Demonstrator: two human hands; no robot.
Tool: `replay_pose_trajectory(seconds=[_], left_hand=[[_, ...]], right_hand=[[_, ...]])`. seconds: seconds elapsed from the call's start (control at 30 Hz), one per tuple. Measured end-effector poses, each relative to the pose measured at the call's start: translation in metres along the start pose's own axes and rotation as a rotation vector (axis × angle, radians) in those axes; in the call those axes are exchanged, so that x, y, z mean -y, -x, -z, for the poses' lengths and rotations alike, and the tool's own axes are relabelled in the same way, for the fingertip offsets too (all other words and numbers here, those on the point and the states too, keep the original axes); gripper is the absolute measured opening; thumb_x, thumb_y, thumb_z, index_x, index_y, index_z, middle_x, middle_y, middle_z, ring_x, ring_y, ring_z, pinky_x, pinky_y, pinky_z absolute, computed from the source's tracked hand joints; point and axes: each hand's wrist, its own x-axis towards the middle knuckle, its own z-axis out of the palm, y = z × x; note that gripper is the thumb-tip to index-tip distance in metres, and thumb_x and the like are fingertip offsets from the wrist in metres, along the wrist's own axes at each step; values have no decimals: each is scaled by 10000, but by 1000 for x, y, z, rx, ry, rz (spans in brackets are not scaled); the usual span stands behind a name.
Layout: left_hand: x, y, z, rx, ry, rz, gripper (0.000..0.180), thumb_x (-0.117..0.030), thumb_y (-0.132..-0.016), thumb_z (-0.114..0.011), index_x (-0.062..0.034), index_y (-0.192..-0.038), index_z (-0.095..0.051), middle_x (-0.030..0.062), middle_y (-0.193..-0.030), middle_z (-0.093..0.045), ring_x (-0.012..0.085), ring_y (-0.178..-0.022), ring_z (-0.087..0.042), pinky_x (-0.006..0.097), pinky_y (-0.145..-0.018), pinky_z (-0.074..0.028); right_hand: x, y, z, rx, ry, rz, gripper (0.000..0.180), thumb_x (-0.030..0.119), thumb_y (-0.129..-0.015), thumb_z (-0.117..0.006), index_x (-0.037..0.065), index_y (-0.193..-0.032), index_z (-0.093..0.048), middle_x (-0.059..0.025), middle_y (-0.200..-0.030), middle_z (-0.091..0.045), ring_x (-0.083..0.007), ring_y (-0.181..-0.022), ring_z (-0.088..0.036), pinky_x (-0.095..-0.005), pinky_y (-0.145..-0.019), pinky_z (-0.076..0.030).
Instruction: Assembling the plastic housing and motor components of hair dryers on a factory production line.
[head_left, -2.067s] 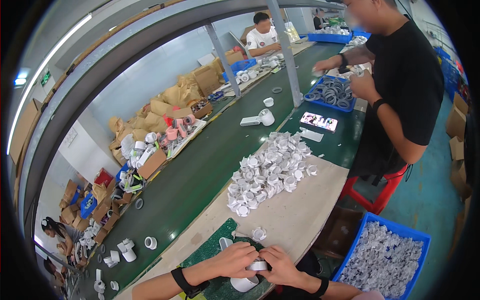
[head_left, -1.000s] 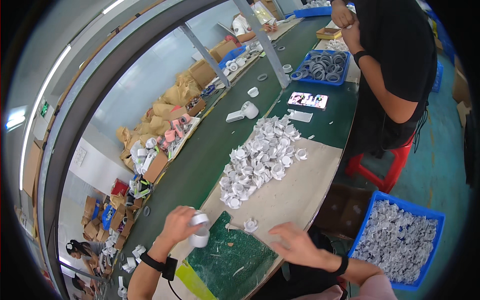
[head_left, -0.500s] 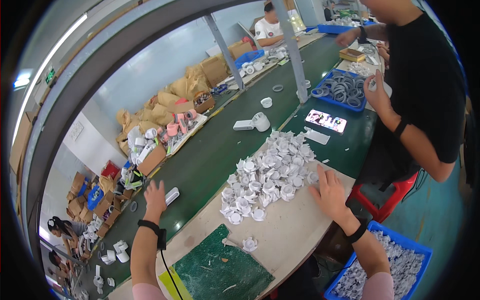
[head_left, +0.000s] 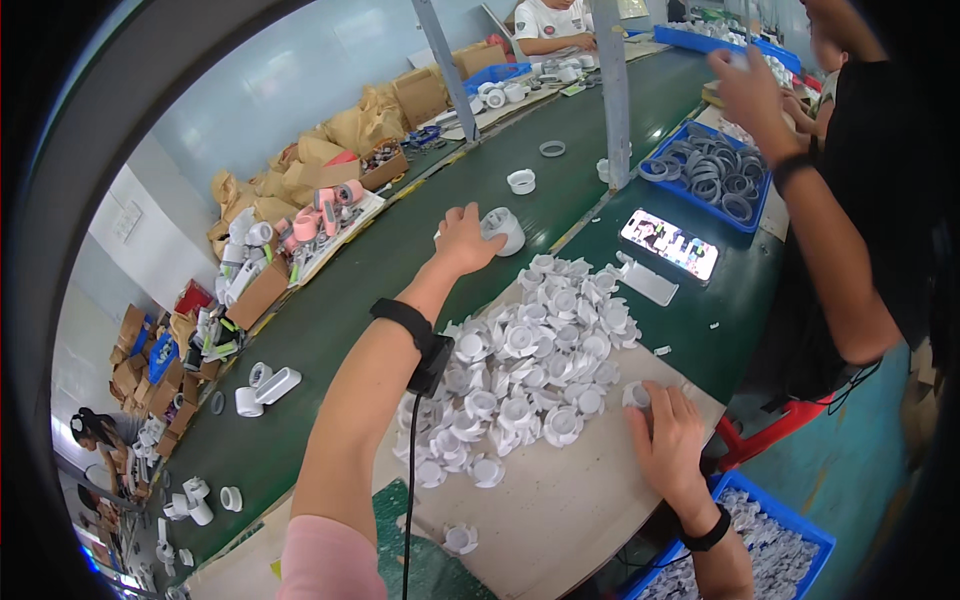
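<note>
My left hand (head_left: 464, 242) reaches over the pile onto the green belt. Its fingers curl over the handle end of a white plastic housing (head_left: 505, 232) with a round cup-shaped head, and the thumb lies against the head; the handle is mostly hidden. My right hand (head_left: 672, 440) rests on the board's right edge, fingers forward and thumb apart. Beside its fingertips is a small white finned part (head_left: 636, 396). Between my hands lies a heap of similar white finned parts (head_left: 530, 350), with a single loose one (head_left: 460, 539) nearer me.
The green belt (head_left: 400, 255) carries a white cup ring (head_left: 521, 182), a grey ring (head_left: 552, 149) and a white handled piece (head_left: 280, 386). A lit phone (head_left: 669, 244) lies right of the heap, near a blue tray of grey rings (head_left: 735, 207). A co-worker (head_left: 850, 230) stands at right.
My left hand has swung right and forward across the belt onto the white housing. The right hand has stayed by the board's edge. The co-worker's arm has risen.
</note>
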Motion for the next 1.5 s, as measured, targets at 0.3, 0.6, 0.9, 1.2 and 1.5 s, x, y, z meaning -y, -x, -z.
replay_pose_trajectory(seconds=[0.3,0.6,0.9,1.2,1.5], left_hand=[[-8,-19,6,53,-26,197,689,-508,-670,-712,-71,-1182,-564,176,-1240,-523,367,-1186,-454,450,-959,-399],[6,-21,-23,91,58,159,840,-491,-637,-737,28,-1238,-463,244,-1240,-513,400,-1135,-504,398,-951,-423],[10,51,112,247,570,231,561,-363,-751,-743,14,-1120,-554,78,-960,-610,153,-788,-586,281,-652,-484],[26,307,189,104,208,-359,569,-62,-542,-761,-115,-1086,-603,79,-988,-575,250,-958,-533,352,-847,-418],[26,449,116,140,277,-424,601,-158,-646,-718,-63,-1212,-537,118,-966,-490,265,-931,-508,418,-896,-312]], right_hand=[[-4,2,4,20,-87,-77,337,184,-793,-666,-19,-996,-491,-157,-815,-565,-317,-716,-566,-398,-657,-424],[-1,6,-7,-31,7,-18,347,218,-776,-683,-9,-969,-505,-151,-855,-572,-328,-761,-571,-406,-674,-436],[-7,9,-6,-72,-102,-76,309,200,-779,-677,9,-946,-499,-160,-785,-562,-360,-734,-560,-441,-661,-431],[-3,14,-5,-206,-366,-159,281,119,-838,-647,-1,-1020,-470,-104,-638,-526,-168,-534,-516,-300,-512,-419],[115,77,30,168,-771,-193,435,-45,-678,-707,55,-1047,-499,14,-833,-529,-55,-656,-480,-191,-567,-402]])
